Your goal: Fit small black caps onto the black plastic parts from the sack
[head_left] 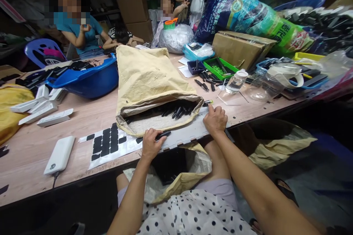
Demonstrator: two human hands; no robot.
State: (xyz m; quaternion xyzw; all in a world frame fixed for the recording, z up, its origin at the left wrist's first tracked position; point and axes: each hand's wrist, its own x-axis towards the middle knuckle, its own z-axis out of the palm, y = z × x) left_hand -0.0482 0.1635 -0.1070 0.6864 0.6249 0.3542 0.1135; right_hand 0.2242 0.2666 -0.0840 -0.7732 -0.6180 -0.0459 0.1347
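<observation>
My left hand [151, 144] is closed around a black pen-like piece [163, 135] at the table's front edge. A light grey board [190, 130] lies between my hands. My right hand [216, 119] is curled at the board's right end; what its fingers hold is hidden. Just beyond those fingertips shows a small yellow-green tip [210, 101], and a dark end [229, 136] sticks out below the palm. Directly ahead, a cream woven sack [154, 73] lies with its mouth towards me, several black pen-like pieces [180, 111] inside. Another open sack [204, 167] rests on my lap.
Left stand a blue basin [88, 80], white boxes [55, 117], a white power bank [59, 156] and a sheet of black stickers [106, 141]. Right are a green tray [220, 68], a clear jar [236, 82], a plastic jug [266, 82] and a carton [239, 49]. People sit across the table.
</observation>
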